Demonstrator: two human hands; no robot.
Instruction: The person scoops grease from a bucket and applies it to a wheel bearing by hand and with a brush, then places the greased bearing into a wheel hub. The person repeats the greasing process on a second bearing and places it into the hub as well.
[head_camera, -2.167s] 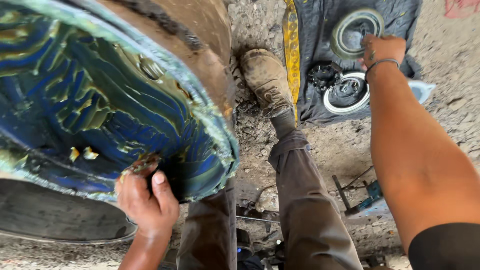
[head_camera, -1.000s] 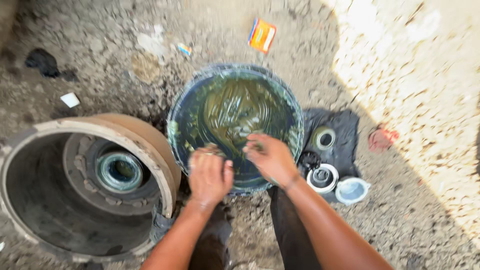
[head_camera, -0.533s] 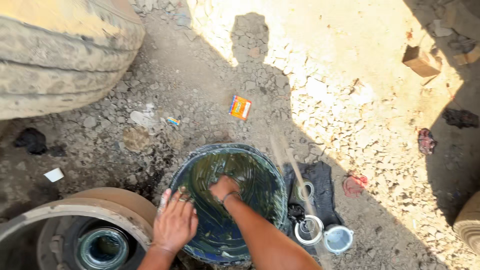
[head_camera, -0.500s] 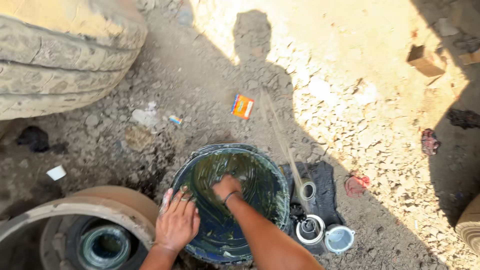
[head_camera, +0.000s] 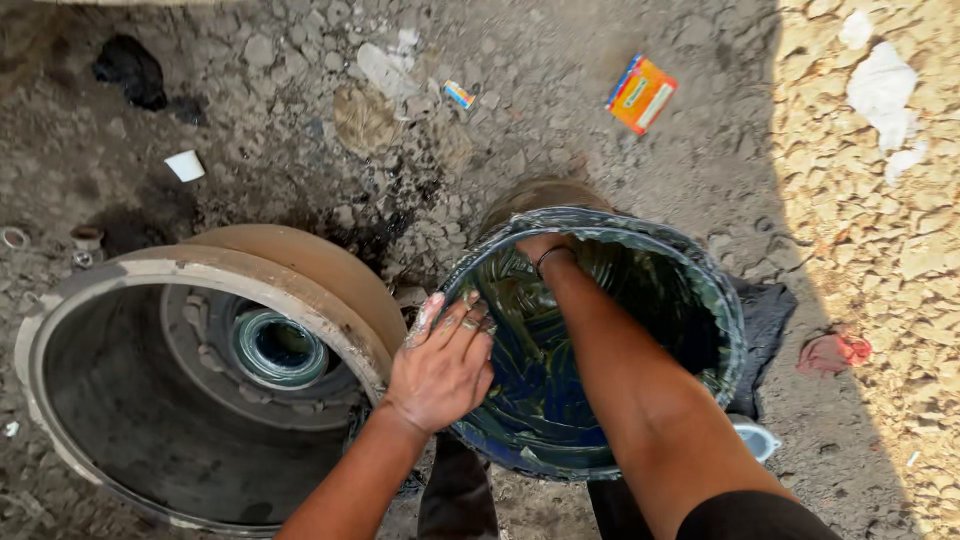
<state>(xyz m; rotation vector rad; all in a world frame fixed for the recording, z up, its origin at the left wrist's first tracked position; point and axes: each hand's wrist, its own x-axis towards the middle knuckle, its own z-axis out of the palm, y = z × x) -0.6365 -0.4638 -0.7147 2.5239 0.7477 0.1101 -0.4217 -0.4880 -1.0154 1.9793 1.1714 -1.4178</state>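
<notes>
A blue bucket (head_camera: 725, 330), smeared inside with dark green grease, stands tilted towards me on the dirt. My left hand (head_camera: 440, 365) lies flat on its near left rim with greasy fingers spread. My right hand (head_camera: 540, 247) reaches deep inside to the far wall; the fingers are sunk in grease and hidden, and a dark band circles the wrist. To the left lies a large rusty brake drum (head_camera: 130, 290) with a shiny bearing hub (head_camera: 278, 348) at its centre.
An orange carton (head_camera: 640, 94) lies on the ground beyond the bucket. A dark cloth (head_camera: 765, 310), a small white cap (head_camera: 752, 438) and a red rag (head_camera: 835, 352) sit to the right. Loose stones, paper scraps and small metal rings (head_camera: 80, 245) lie about.
The view has dropped closer to the bucket. My right hand has pushed further in, to the far wall. The left hand stays on the near rim.
</notes>
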